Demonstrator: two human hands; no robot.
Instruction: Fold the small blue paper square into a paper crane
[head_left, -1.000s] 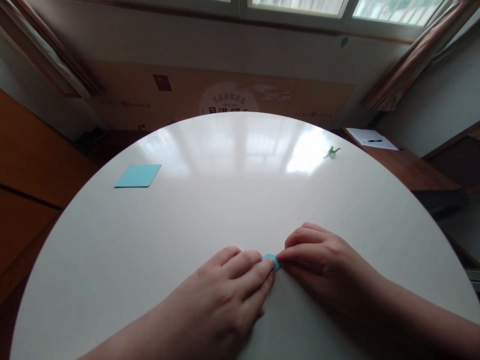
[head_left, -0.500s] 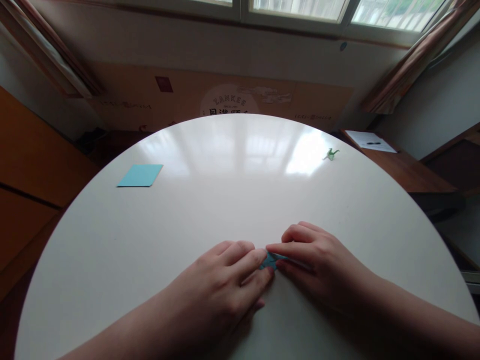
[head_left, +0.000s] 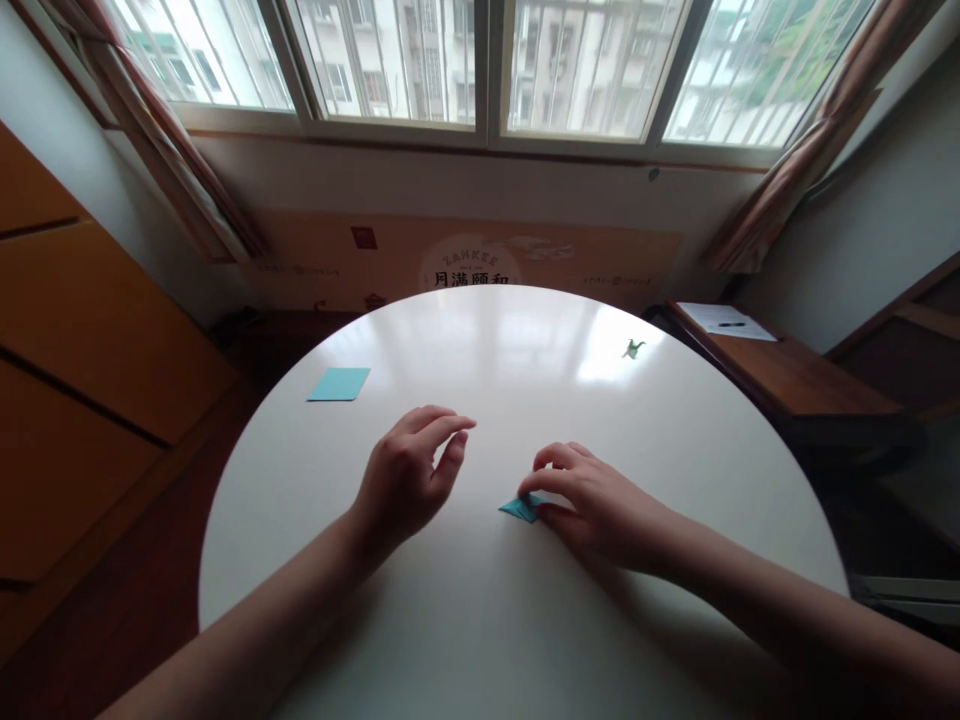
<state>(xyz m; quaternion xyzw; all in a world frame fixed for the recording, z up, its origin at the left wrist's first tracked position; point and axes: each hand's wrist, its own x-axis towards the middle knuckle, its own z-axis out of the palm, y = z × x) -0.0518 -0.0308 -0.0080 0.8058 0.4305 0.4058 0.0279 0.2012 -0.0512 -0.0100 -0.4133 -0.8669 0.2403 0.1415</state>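
Observation:
A small piece of folded blue origami paper lies on the white round table. My right hand pinches its right side between thumb and fingers, which cover part of it. To the left, my left hand hovers over the table with nothing in it. Its thumb and index finger are apart, and it does not touch the paper. Toward the far left of the table is a flat square of light blue paper. A little green folded paper crane stands near the far right edge.
Beyond the table's right edge is a brown wooden desk bearing white sheets and a dark pen. Orange-brown cabinets stand on the left. A printed cardboard panel leans below the windows.
My left hand has let go of the folded paper and moved up and left. My right hand still holds the paper. The camera view has tilted upward, showing more window.

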